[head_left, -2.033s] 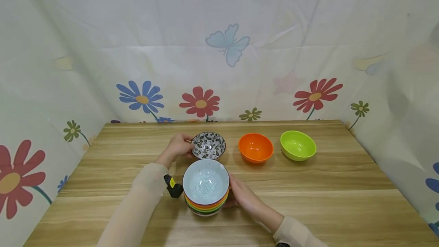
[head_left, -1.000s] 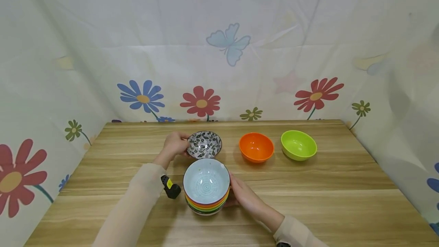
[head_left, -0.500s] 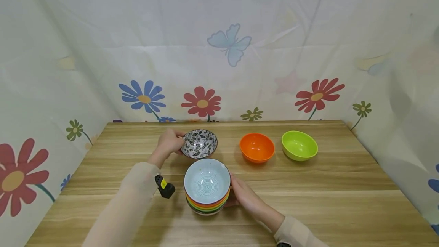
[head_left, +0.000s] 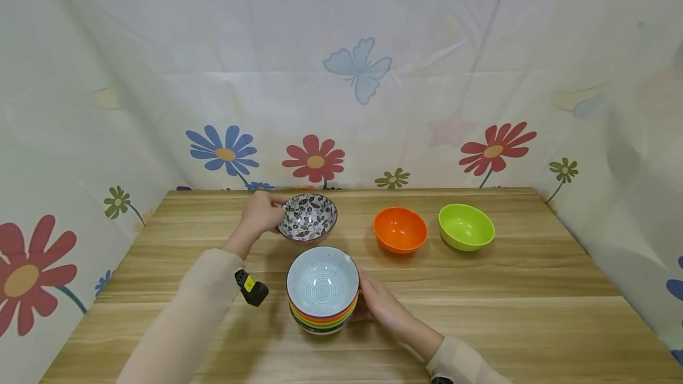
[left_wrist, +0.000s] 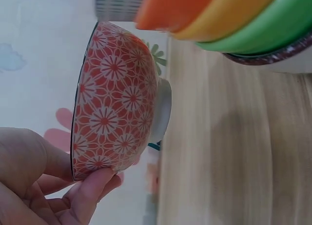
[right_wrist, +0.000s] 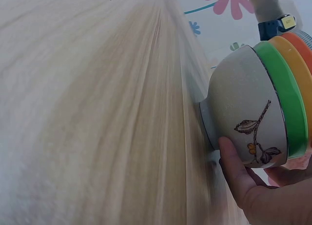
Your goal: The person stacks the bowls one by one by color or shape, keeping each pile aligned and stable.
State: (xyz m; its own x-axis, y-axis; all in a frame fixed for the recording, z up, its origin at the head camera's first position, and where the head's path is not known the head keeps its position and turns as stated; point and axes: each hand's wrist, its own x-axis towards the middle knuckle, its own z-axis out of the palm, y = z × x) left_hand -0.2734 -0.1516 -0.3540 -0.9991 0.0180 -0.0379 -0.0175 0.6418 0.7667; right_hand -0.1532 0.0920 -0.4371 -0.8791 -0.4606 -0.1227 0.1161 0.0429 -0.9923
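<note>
At the left centre of the table, my left hand pinches the rim of a bowl with a black-and-white leaf pattern inside. The left wrist view shows the red outside of this bowl, with white flowers and a pale foot; it looks raised above the table. Nearer to me is a stack of bowls, with a light blue bowl on top and orange, yellow and green ones below. My right hand holds the stack's right side. A cream bowl with a leaf sprig forms its bottom.
An orange bowl stands to the right of the stack, towards the back. Beside it, farther right, is a lime green bowl. A flower-printed cloth hangs behind the wooden table.
My left hand has moved the patterned bowl leftward, then slightly up and back, away from the stack. My right hand and the stack have stayed in place.
</note>
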